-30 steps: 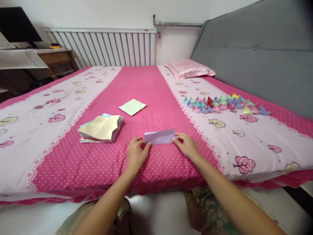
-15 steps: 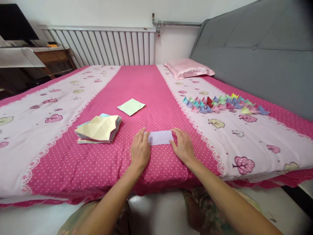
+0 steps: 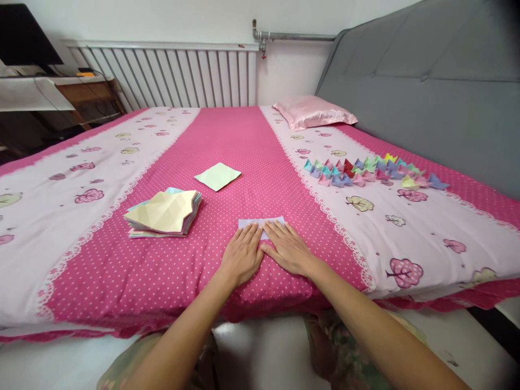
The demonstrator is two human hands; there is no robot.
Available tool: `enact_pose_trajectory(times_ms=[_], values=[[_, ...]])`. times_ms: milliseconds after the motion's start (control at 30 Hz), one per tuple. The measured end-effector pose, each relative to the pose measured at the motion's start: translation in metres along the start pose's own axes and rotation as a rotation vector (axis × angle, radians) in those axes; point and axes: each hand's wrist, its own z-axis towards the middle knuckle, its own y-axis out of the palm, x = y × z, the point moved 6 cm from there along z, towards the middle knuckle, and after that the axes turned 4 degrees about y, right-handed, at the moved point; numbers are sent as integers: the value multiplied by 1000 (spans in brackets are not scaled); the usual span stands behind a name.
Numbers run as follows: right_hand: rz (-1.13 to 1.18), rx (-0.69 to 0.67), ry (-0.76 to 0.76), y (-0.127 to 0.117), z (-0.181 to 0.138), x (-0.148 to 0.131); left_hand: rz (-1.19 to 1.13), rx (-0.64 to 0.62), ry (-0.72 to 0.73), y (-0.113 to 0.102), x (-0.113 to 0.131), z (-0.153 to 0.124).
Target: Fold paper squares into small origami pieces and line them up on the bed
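A folded lavender paper [image 3: 247,222] lies on the pink dotted bedcover near the bed's front edge. My left hand [image 3: 244,253] rests flat on its left half, fingers stretched out. Beside it, my right hand [image 3: 285,249] lies flat on the right half, also with fingers extended. Both hands cover most of the paper; only its far strip and a bit between the fingers show. To the left sits a stack of creased paper sheets [image 3: 164,212], pale yellow on top. A pale green square sheet [image 3: 218,176] lies farther back.
Several small folded paper pieces [image 3: 369,172] in many colours stand in rows on the right. Behind them are a pink pillow [image 3: 312,112] and a grey headboard [image 3: 439,81]. A white radiator [image 3: 174,76] runs along the wall, with a monitor [image 3: 28,38] at far left.
My hands have moved inward from the paper's two ends and now lie flat over its middle, almost touching. The paper stays in place.
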Motion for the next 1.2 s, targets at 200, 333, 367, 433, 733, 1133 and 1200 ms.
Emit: enact_pose_trajectory(times_ms=[200,333,367,433,733,1133,1200], values=[[-4,-7,80,-4,-1,7,19,9,-120,-3,-11,-1],[-11,-19,142,-7,-1,16,31,-5,-186,-5,-21,-3],[-10,-25,156,-7,-1,19,36,-8,-200,-5,-24,-4],[-6,-35,178,-9,-1,25,42,-13,-227,-6,-29,-7],[23,59,149,-15,-1,37,-93,68,-365,-21,-47,-33],[114,333,125,-30,-2,34,-606,462,-460,-48,-48,-48],[119,398,91,-34,-3,33,-819,393,-493,-39,-39,-47]])
